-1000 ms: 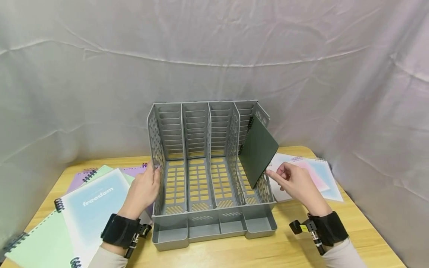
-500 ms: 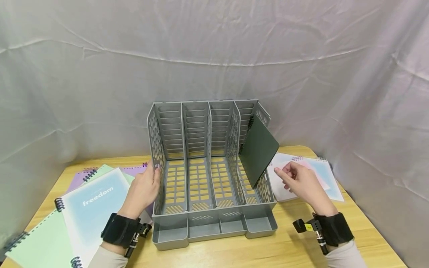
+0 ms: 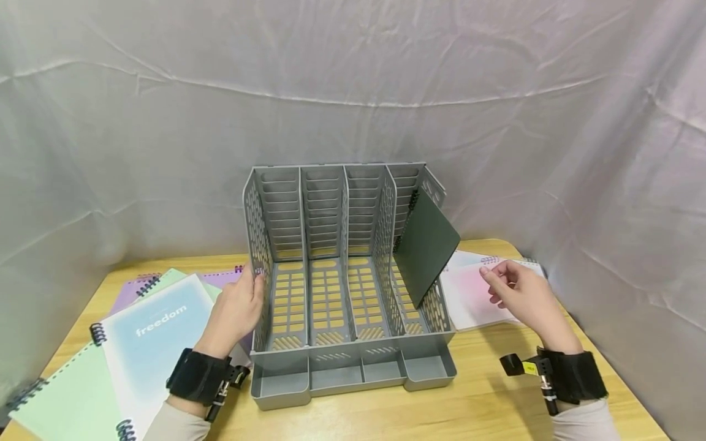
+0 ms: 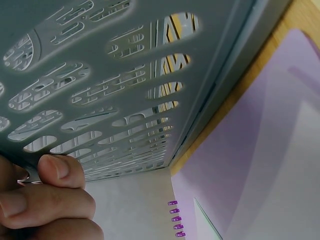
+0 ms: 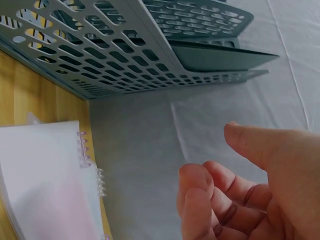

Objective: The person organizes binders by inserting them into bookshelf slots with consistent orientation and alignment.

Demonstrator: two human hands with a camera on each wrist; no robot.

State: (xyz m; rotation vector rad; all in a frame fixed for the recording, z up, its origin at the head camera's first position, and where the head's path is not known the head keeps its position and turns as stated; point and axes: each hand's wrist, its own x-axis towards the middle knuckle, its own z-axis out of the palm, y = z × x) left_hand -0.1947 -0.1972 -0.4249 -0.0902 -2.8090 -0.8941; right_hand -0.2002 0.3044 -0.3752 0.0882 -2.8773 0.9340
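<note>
A grey desk file organizer stands on the table with four upright compartments and small trays along its front. The left hand holds its left side wall; in the left wrist view the fingers curl at the wall's perforated edge. A dark green spiral notebook leans tilted in the rightmost compartment, its spiral toward the back. To the right of the organizer, the right hand hovers above pale notebooks. In the right wrist view its thumb is apart from loosely bent fingers, with nothing between them.
Left of the organizer lie overlapping spiral notebooks: a blue-white one printed "freedom", a green one and a purple one. A pink-white notebook lies at right, partly over others. A grey curtain hangs behind the table.
The right hand has drawn away to the right from the green notebook, moving over the pale notebooks. The green notebook stays leaning, and the left hand keeps its hold on the organizer wall.
</note>
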